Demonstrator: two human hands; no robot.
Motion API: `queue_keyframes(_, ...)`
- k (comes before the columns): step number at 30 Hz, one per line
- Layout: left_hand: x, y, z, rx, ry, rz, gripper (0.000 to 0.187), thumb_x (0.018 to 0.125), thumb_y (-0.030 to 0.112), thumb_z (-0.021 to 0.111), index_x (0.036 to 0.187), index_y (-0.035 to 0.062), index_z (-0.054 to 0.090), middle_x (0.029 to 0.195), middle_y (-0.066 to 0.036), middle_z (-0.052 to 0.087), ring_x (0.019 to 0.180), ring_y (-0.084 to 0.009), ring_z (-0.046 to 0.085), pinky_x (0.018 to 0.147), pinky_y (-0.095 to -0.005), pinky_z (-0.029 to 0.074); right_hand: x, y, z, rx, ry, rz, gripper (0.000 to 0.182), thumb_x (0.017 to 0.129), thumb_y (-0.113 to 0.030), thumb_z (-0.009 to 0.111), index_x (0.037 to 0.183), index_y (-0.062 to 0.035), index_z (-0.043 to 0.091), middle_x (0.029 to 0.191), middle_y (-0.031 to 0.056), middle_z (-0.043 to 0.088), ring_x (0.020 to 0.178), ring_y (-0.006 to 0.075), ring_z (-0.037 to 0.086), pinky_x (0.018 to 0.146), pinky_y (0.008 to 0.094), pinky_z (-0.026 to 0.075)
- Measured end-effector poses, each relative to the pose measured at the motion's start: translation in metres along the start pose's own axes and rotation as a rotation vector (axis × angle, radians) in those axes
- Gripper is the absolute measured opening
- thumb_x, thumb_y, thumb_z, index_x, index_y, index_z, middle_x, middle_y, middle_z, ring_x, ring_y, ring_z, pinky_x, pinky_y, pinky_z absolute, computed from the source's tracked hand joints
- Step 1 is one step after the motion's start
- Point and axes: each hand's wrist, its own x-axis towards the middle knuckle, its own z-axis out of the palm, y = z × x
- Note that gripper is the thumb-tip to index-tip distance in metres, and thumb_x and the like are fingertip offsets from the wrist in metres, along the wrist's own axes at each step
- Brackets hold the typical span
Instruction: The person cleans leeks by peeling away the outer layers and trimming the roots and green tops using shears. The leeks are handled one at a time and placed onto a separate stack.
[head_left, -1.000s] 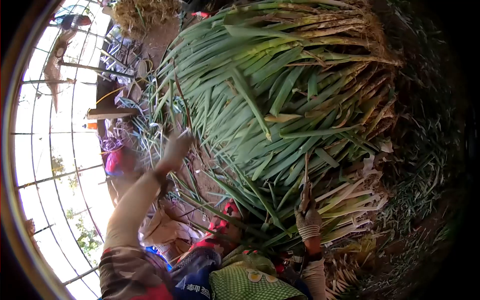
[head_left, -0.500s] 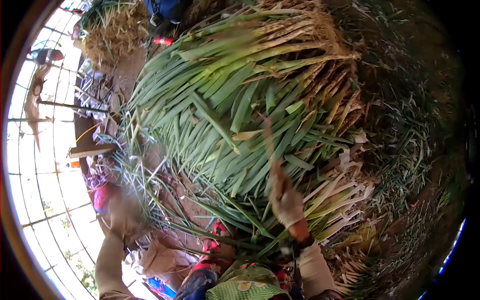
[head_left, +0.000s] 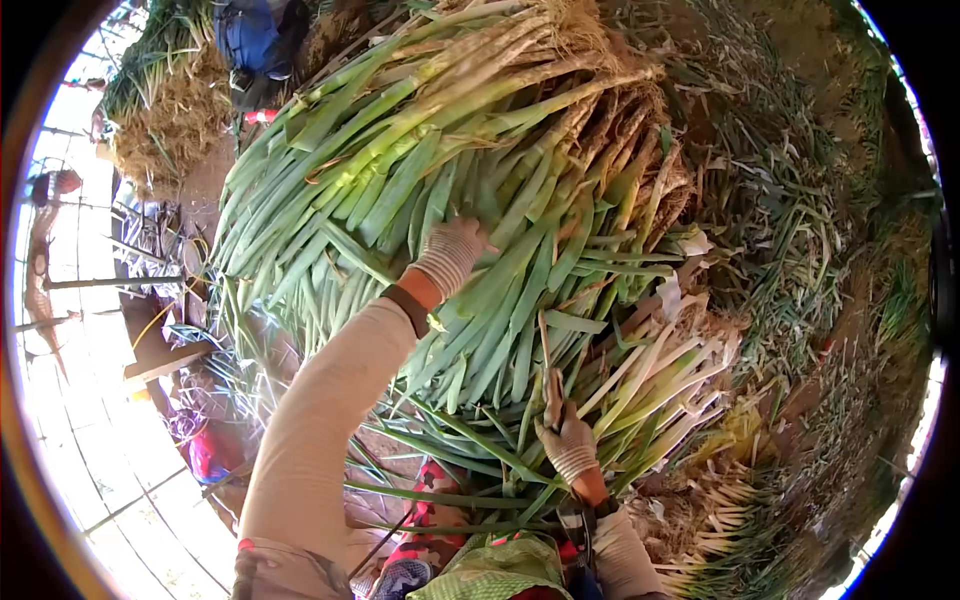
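Observation:
A large heap of green onions [head_left: 350, 170] lies in the middle, green leaves to the left and brown roots to the upper right. My left hand [head_left: 455, 252], in a striped work glove, reaches onto the leaves; its fingers are partly sunk among them, and whether they grip any is unclear. Lower right, my gloved right hand [head_left: 568, 440] is closed around the handle of a thin-bladed tool [head_left: 546, 350] that points up over the leaves. Beside that hand lies a smaller bunch with pale stems [head_left: 650, 385].
Another onion pile [head_left: 165, 120] stands at the upper left, near a blue item [head_left: 245, 40]. Wire mesh [head_left: 85, 400] runs along the left side, with a wooden piece [head_left: 170, 362] by it. Leaf scraps [head_left: 790, 230] cover the ground at right. Trimmed stalks [head_left: 715, 520] lie lower right.
My left hand has swung from the lower left up and right onto the heap. My right hand and its tool have moved slightly down. The view has shifted, so the heap appears farther left.

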Motion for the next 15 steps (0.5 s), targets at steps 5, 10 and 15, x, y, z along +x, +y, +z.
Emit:
queue_keyframes(5, 0.007, 0.007, 0.009, -0.164, -0.019, -0.172, 0.021, 0.085, 0.024, 0.055, 0.095, 0.0126, 0.069, 0.081, -0.011, 0.067, 0.075, -0.03, 0.066, 0.064, -0.0393, 0.054, 0.04, 0.105, 0.089, 0.289, 0.344, -0.158, 0.049, 0.076, -0.033, 0.061, 0.113, -0.0072, 0.042, 0.089, 0.0178, 0.062, 0.081, 0.0375, 0.061, 0.069, 0.0446, 0.048)
queue_keyframes(10, -0.075, 0.031, 0.009, -0.286, 0.128, -0.264, 0.021, 0.085, 0.025, 0.05, 0.092, 0.0185, 0.069, 0.072, -0.009, 0.064, 0.066, -0.0297, 0.064, 0.056, -0.0411, 0.051, 0.026, 0.077, 0.026, -0.093, 0.416, -0.215, 0.025, 0.096, -0.02, 0.034, 0.111, -0.0083, 0.05, 0.094, 0.0053, 0.056, 0.082, 0.0183, 0.055, 0.064, 0.0293, 0.044)
queue_keyframes(15, -0.207, 0.104, 0.021, -0.588, 0.414, 0.244, 0.014, 0.077, 0.014, 0.056, 0.087, 0.0192, 0.064, 0.076, -0.001, 0.061, 0.067, -0.0211, 0.06, 0.056, -0.0371, 0.047, 0.071, 0.11, 0.051, 0.777, 0.17, -0.071, 0.044, 0.077, -0.038, 0.065, 0.104, -0.0055, 0.052, 0.086, 0.0166, 0.062, 0.08, 0.0379, 0.06, 0.067, 0.0441, 0.048)
